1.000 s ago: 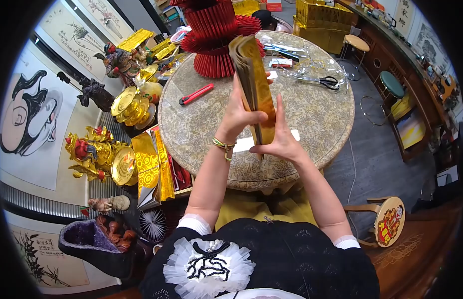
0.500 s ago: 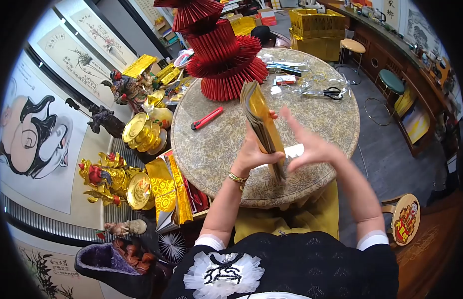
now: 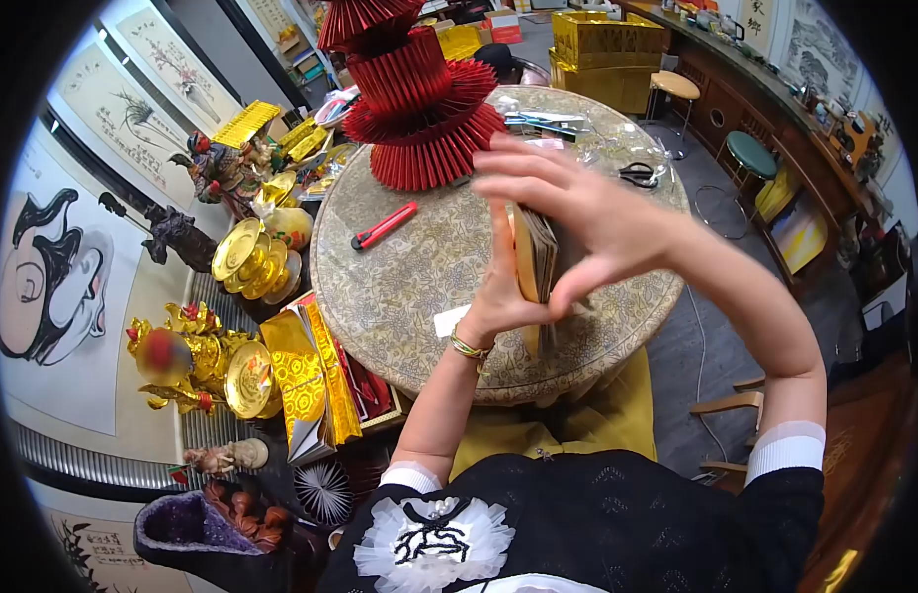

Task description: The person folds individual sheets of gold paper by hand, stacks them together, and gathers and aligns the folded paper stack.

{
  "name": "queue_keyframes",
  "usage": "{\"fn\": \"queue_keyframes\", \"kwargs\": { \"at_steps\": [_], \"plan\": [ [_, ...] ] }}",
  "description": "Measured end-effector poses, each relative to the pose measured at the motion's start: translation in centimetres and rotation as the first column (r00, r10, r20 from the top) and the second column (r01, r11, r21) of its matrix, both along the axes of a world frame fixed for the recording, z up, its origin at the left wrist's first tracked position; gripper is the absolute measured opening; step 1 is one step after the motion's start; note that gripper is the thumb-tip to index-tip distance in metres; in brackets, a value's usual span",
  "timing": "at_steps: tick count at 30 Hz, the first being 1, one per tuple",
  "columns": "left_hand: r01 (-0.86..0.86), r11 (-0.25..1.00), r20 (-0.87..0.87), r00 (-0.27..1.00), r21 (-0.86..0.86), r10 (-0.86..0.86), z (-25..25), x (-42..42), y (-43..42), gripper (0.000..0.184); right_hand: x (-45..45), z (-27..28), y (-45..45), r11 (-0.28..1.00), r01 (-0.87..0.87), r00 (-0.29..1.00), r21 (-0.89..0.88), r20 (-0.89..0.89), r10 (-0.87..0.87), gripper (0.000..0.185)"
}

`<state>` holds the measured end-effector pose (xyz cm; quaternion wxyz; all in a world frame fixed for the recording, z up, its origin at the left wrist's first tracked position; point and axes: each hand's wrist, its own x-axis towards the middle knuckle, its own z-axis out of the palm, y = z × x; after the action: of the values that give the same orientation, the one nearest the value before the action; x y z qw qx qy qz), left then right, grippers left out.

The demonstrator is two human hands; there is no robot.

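Note:
A stack of folded gold paper [image 3: 534, 259] stands on edge over the near part of the round table. My left hand [image 3: 504, 295] grips the stack's lower left side, its thumb across the near edge. Blurred by motion, my right hand [image 3: 582, 212] arches over the top and right of the stack with fingers spread; whether it touches the paper is not clear. A red cutter [image 3: 385, 226] lies on the table to the left, below a tall red pleated paper tower [image 3: 414, 109]. Left of my wrist is a white piece [image 3: 451, 320].
Black-handled scissors [image 3: 637, 175] and clear wrapping lie at the table's right rear. Gold ornaments [image 3: 249, 381] and gold paper bundles [image 3: 315, 371] stand to the left. Two stools, a green one [image 3: 750, 155] among them, are at the right. A person's dark head [image 3: 494, 57] shows behind the table.
My right hand has moved from the right side to over the top of the stack. The stack has turned, its layered edge now facing right. The camera view has shifted slightly.

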<state>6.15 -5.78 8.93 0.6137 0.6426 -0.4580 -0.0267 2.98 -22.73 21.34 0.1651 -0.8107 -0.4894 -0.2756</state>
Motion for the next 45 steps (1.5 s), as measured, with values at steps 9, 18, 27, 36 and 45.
{"fn": "queue_keyframes", "kwargs": {
  "at_steps": [9,18,27,36,45],
  "plan": [
    [0.01,0.995,-0.167,0.986,-0.095,-0.026,-0.5,0.2,-0.4,0.137,-1.8,-14.6,0.9,0.431,0.56,0.519,0.707,-0.705,0.483,0.019],
    [-0.033,0.996,0.038,0.999,-0.078,0.036,-1.0,0.9,-0.9,0.133,-2.3,-16.2,3.7,0.48,0.551,0.587,0.682,-0.726,0.358,0.045],
    [-0.045,0.972,-0.198,0.98,-0.233,-0.002,-0.2,0.8,-0.4,0.11,-1.9,-19.9,4.1,0.729,0.42,0.659,0.54,-0.734,0.164,0.12],
    [0.193,0.935,-0.379,0.875,-0.299,-0.302,0.1,1.3,0.4,0.09,-1.6,-18.1,2.8,0.553,0.446,0.255,0.704,-0.692,0.676,0.079],
    [-0.059,0.946,-0.584,0.798,-0.317,-0.146,1.3,0.9,1.0,0.057,-1.1,-17.6,2.0,0.474,0.566,0.475,0.675,-0.737,0.481,0.013]
  ]
}}
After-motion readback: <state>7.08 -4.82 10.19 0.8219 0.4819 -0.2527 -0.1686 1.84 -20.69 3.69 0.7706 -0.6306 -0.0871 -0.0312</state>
